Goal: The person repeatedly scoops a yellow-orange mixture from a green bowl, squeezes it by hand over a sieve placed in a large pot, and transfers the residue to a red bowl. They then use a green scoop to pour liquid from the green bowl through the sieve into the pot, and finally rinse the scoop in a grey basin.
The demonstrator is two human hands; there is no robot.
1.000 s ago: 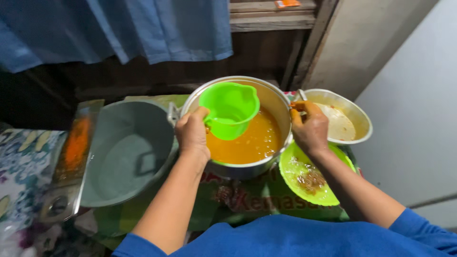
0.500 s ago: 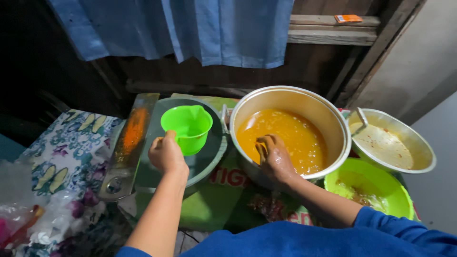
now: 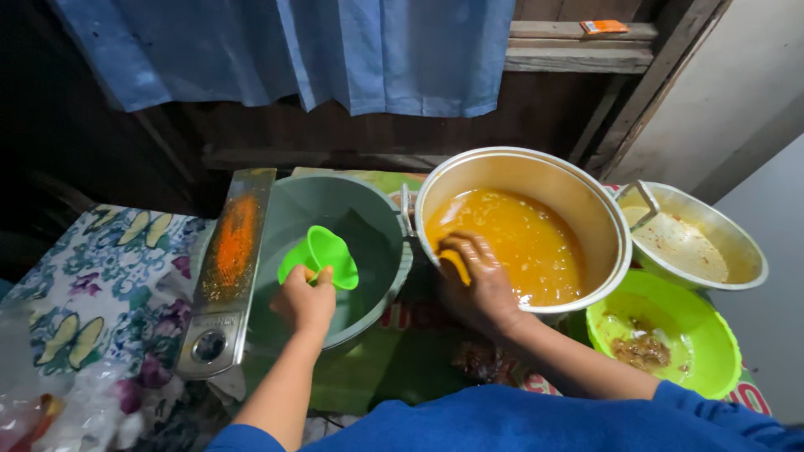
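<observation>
My left hand (image 3: 304, 303) grips a bright green plastic jug (image 3: 322, 255) by its handle, tilted over the inside of a grey-green basin (image 3: 368, 219). My right hand (image 3: 477, 285) rests on the near rim of a large metal pot (image 3: 586, 197), fingers reaching inside and wet with yellow. The pot holds an orange-yellow liquid (image 3: 523, 234). The basin sits just left of the pot, nearly touching it.
A metal grater (image 3: 230, 268) smeared orange lies along the basin's left side. A metal bowl (image 3: 737, 243) with pale residue stands at the right, a green bowl (image 3: 712, 335) with scraps in front of it. Floral cloth (image 3: 92, 285) covers the left; blue curtain (image 3: 352, 50) hangs behind.
My left hand has carried the green jug from above the pot leftward and down into the basin, tilting it. My right hand moved from the pot's right rim to its near-left rim.
</observation>
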